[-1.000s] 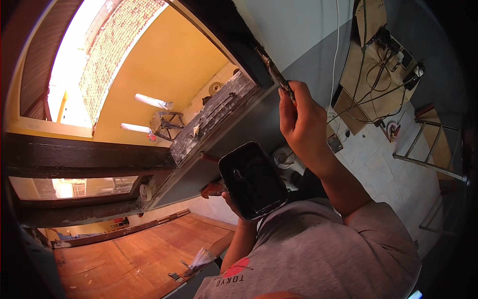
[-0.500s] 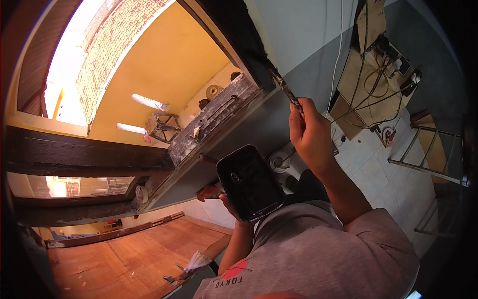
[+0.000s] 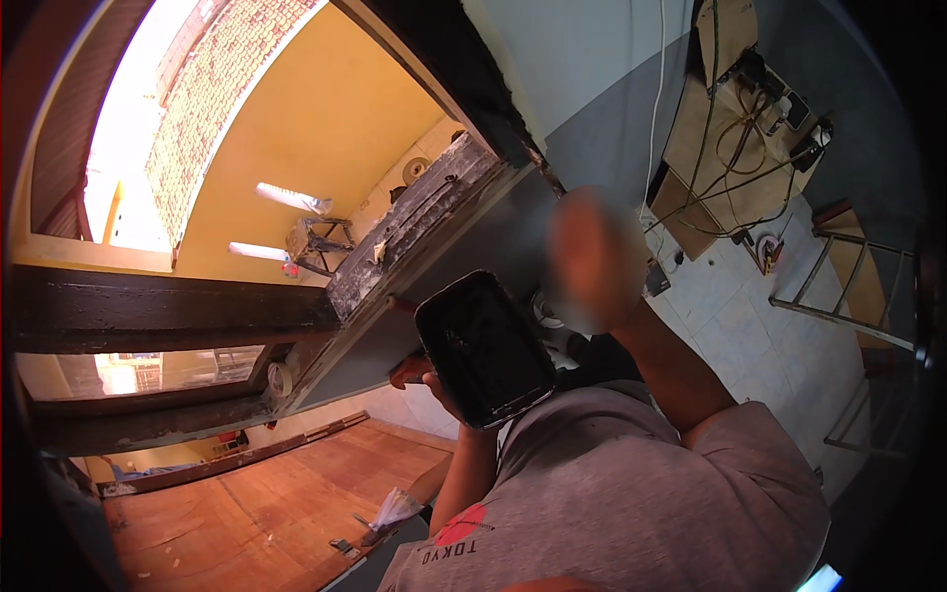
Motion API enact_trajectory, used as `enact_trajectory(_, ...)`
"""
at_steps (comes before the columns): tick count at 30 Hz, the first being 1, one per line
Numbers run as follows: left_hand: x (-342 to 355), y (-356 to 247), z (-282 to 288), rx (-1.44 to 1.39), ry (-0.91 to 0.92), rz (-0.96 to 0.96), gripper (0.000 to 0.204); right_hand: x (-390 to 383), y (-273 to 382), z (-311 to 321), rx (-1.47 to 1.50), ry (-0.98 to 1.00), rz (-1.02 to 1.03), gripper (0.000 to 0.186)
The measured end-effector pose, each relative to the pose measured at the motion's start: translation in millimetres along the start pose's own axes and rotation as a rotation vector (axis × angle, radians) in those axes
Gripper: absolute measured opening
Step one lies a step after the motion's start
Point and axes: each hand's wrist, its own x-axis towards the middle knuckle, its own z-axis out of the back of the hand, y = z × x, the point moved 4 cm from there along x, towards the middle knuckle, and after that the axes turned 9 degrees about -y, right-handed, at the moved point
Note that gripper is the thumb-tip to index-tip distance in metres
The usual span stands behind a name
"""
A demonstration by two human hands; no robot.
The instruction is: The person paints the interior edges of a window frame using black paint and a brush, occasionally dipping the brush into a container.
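My left hand (image 3: 442, 393) is closed on the near left side of a black rectangular paint tray (image 3: 531, 340), its fingers partly hidden behind it. The tray is tilted and looks dark and wet inside. My right hand (image 3: 592, 261) is raised and smeared by blur. From it a slim, paint-stained paintbrush (image 3: 546, 170) sticks out up and to the left. The brush's far end meets the lower part of the black-painted frame post (image 3: 483, 84), and its bristles cannot be made out against the dark paint.
A worn, paint-spotted sill (image 3: 404, 237) runs below the window opening. At lower left is a brown wooden surface (image 3: 237, 503) with a plastic bag (image 3: 397, 508). Cables (image 3: 740, 148) hang over a board at right, above a metal rack (image 3: 843, 286) on the tiled floor.
My right hand and the paintbrush have shifted slightly left, with the brush tip lower along the black post. The tray appears a little further up and left as the view shifts.
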Motion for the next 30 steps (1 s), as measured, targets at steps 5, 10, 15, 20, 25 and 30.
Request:
enact_trajectory(5,-1.3,3.7,-1.6,0.023,-0.004,0.004,0.124,5.3,-2.2,-21.0,0.013,0.015,0.018,0.014)
enact_trajectory(10,-5.1,5.5,-0.9,0.045,-0.007,-0.007,0.123,-24.6,-28.9,-25.1,-0.091,0.024,0.015,0.014)
enact_trajectory(15,-8.4,1.6,-3.7,0.068,0.011,0.007,0.117,-14.6,-4.1,-13.0,0.042,-0.071,0.049,0.013)
enact_trajectory(20,-18.6,2.7,-1.0,0.037,0.079,0.006,0.107,-17.8,-40.2,-35.7,-0.106,0.003,0.064,0.012)
enact_trajectory(25,-23.4,2.1,-6.9,-0.058,0.133,0.019,0.102,-32.3,-33.1,-28.0,-0.083,-0.043,0.103,0.011)
enact_trajectory(30,-20.9,8.5,17.8,-0.142,0.135,0.09,0.102,-23.0,-40.0,-34.7,-0.093,0.001,0.054,0.011)
